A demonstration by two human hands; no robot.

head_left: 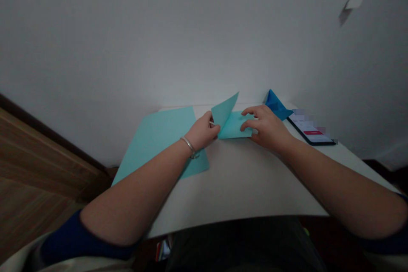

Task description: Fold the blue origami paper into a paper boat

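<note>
A small light-blue paper (231, 123) lies on the white table (242, 182) near its far edge, with one corner flap raised. My left hand (202, 131), a silver bracelet on its wrist, pinches the base of that raised flap, fingers closed. My right hand (266, 126) rests on the flat part of the same paper, fingers curled and pressing it down.
A large light-blue sheet (159, 140) lies at the table's left, hanging over the edge. A darker blue folded paper piece (276, 105) stands at the back right. A phone (310, 131) with a lit screen lies right of it. A white wall runs behind the table.
</note>
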